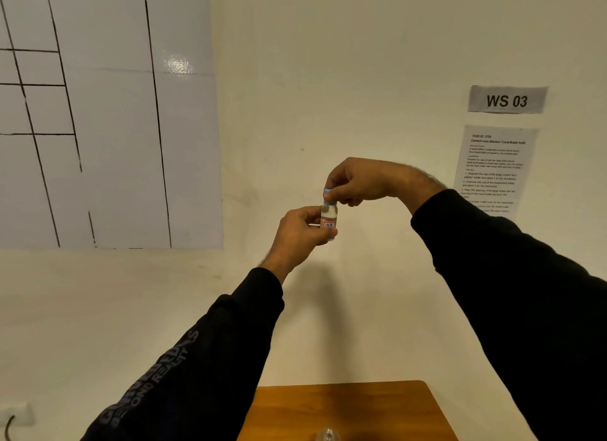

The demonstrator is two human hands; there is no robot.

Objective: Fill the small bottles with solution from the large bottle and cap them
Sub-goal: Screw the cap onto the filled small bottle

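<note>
Small bottle (328, 222) held upright in left hand (297, 233); raised right hand (358, 181) pinches its blue cap (328, 191).

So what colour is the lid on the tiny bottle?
Light blue. The cap sits on the small bottle, clearest in the head view.

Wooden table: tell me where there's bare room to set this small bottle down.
Only the far end of the wooden table shows. Its top is bare across the back and toward the right corner. One clear object sits at the bottom edge, mid-table; keep away from it. The left sleeve hides the left side. Both hands hold the small bottle high above.
</note>
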